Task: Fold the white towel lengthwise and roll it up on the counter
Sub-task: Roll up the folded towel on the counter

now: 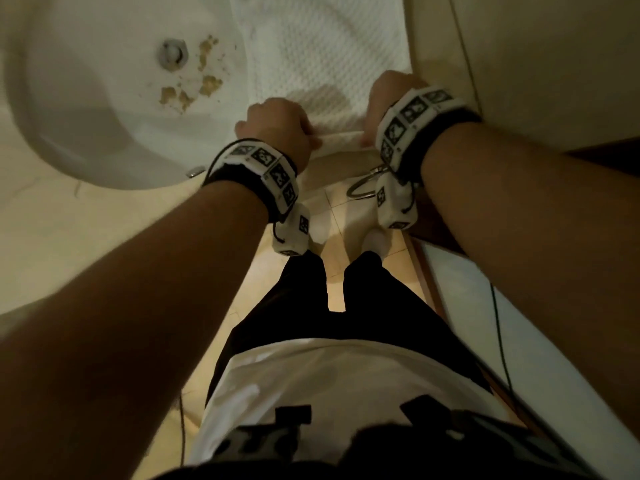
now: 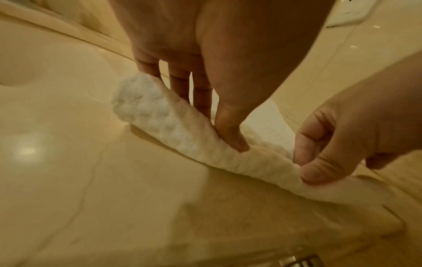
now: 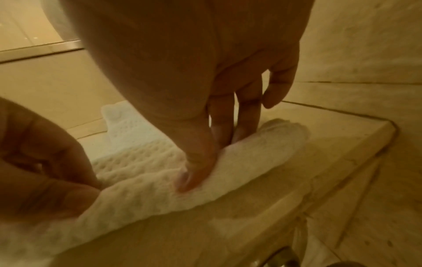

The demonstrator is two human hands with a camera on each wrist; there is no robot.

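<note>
1. White towel point(image 1: 322, 57): waffle-textured, lies flat on the beige stone surface point(image 1: 41, 216) to the right of the basin, running away from the person. Its near end is rolled into a narrow tube point(image 1: 341, 142) right at the front edge of the surface.
2. Roll seen from the wrist views: short and slim, one end open and showing the coiled layers point(image 2: 134, 99), the unrolled part lying flat behind it point(image 3: 141, 153).
3. Left hand point(image 1: 277, 128): over the left end of the roll, fingers point(image 2: 198, 101) reaching down behind it and the thumb pressing on its near side, so the hand pinches the roll.
4. Right hand point(image 1: 389, 98): over the right end, thumb down on the front of the roll, fingers point(image 3: 224, 126) tucked behind it, also pinching the towel. Little finger lifted clear of the cloth.
5. Both hands are close together, with a short stretch of roll showing between them.
6. Sink point(image 1: 86, 98): white oval basin to the left of the towel, metal drain point(image 1: 173, 53) in the middle, brownish crumbs point(image 1: 194, 84) scattered around it.
7. Wall point(image 1: 536, 46) is just right of the towel.
8. Metal towel ring point(image 1: 363, 188) hangs below the surface edge, under the right wrist.
9. Both wrists carry white marker-tagged bands point(image 1: 266, 168).
</note>
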